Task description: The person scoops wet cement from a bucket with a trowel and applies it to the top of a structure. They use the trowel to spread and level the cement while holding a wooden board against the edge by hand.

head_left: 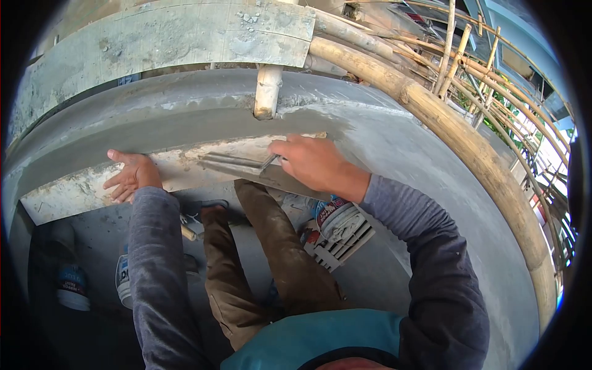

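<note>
My right hand (pixel 313 161) is closed around the handle of a metal plastering trowel (pixel 231 161). Its long flat blade lies over a pale, plaster-stained board (pixel 191 163), pointing left. My left hand (pixel 133 176) rests against the same board further left, thumb and fingers spread, holding nothing. Along the board's far edge runs a band of smooth, darker grey plaster (pixel 203 126) on a curved wall ledge. A bamboo post (pixel 267 92) stands in this ledge, beyond the trowel.
A bamboo rail (pixel 425 114) curves along the right, with more scaffolding poles behind. At the back lies a dusty plank (pixel 166 37). Below the board are a paint bucket (pixel 339 219) beside a white slatted crate (pixel 348 243), another bucket (pixel 123 280), and a dark-shaded bucket (pixel 74 287).
</note>
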Tool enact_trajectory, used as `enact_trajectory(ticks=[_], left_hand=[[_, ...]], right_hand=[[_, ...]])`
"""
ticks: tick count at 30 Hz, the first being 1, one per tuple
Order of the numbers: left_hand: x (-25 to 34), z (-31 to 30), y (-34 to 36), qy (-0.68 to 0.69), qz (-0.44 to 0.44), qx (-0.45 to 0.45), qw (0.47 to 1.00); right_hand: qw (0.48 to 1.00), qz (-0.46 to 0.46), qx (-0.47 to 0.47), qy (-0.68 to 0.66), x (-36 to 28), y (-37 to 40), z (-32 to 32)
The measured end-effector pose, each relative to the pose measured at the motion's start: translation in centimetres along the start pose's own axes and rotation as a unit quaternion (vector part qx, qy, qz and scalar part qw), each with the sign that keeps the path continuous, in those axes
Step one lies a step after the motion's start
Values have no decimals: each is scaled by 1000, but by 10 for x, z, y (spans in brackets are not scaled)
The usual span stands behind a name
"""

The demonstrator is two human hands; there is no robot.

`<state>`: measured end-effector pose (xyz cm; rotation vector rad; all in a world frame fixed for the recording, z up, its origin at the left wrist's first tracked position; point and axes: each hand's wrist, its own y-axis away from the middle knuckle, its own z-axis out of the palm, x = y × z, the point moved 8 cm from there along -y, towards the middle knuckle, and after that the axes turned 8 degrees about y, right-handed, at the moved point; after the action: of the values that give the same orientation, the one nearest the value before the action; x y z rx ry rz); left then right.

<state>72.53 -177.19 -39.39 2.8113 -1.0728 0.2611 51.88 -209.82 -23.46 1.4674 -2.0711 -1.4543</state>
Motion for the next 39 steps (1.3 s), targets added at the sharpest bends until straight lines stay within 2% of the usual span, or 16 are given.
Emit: enact_trajectory(ticks=[2, 6, 10, 12, 15, 18, 20, 21, 23, 24, 27, 30, 32, 34, 36, 39], left_hand=[[-5, -3, -5, 14, 14, 51, 998], [-4, -4, -3, 21, 10, 47, 999], [-1, -5, -2, -15, 0, 11, 1000], [2, -6, -3, -22, 7, 12, 1000], [2, -9, 2, -21, -1, 8, 1000], [3, -10, 4, -17, -3, -2, 1000], [2, -9, 1, -16, 12, 11, 1000], [2, -9, 0, -12, 12, 10, 1000], [2, -10, -1, -18, 18, 17, 1000], [1, -8, 0, -18, 19, 13, 1000], [-5, -4, -3, -1, 22, 30, 999], [-6, -3, -7, 11, 35, 56, 998], [2, -8, 0, -27, 11, 3, 1000], [1, -7, -1, -32, 10, 6, 999], [1, -7, -1, -37, 10, 8, 999], [4, -9, 2, -31, 9, 5, 999]], right_hand=[[993, 122, 2, -2, 50, 18, 11], [935, 313, -106, 128, 213, 41, 63], [910, 359, -149, 142, 273, 46, 87], [910, 361, -152, 136, 267, 41, 89], [935, 285, -159, 135, 234, 17, 97], [960, 230, -141, 73, 166, -9, 74], [984, 140, -106, 24, 104, -25, 52], [995, 91, -48, -12, 70, -25, 41], [997, 22, 40, -59, 6, -10, 17], [997, -5, 44, -60, -17, -1, 6], [996, -13, 71, -56, -26, 9, -1], [994, 88, 58, -16, 42, 1, 12], [985, 172, 11, 14, 112, 1, 31], [963, 261, -40, 59, 173, 16, 42], [944, 306, -69, 106, 235, 36, 59], [930, 330, -102, 125, 270, 54, 65]])
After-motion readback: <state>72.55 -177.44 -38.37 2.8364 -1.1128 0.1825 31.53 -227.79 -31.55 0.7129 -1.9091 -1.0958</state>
